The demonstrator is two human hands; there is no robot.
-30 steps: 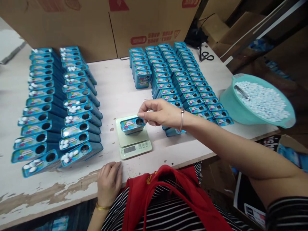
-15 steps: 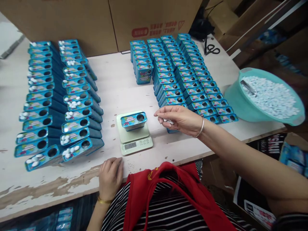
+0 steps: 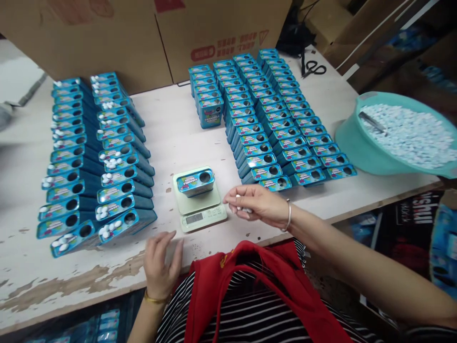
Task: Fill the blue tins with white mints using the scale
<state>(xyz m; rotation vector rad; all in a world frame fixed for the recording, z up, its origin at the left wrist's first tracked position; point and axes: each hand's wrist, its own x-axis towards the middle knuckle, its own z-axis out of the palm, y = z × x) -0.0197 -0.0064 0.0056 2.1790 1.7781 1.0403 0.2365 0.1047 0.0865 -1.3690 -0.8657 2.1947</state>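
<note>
A blue candy tin [image 3: 194, 183] with a round dark hole in its top stands on a pale green digital scale [image 3: 205, 220]. Just right of the scale, my right hand [image 3: 255, 205] is closed around a few small white candies [image 3: 244, 209]; how many the fingers hide I cannot tell. My left hand [image 3: 162, 259] rests at the table's front edge, fingers apart, with nothing in it. Left of it, tins [image 3: 117, 227] stand in two rows, many with white candies lying on their tops.
More blue tins [image 3: 264, 147] stand in several rows to the right. Beyond them is a turquoise basin [image 3: 367, 152] full of white candies, with a metal scoop or tongs [image 3: 373, 123] in it. Black scissors [image 3: 314, 68] lie behind. A large cardboard box [image 3: 224, 28] stands along the back.
My right hand has come slightly down and left toward the scale, still holding candies. The fingers of my left hand have lifted and spread. The whole view has shifted a little.
</note>
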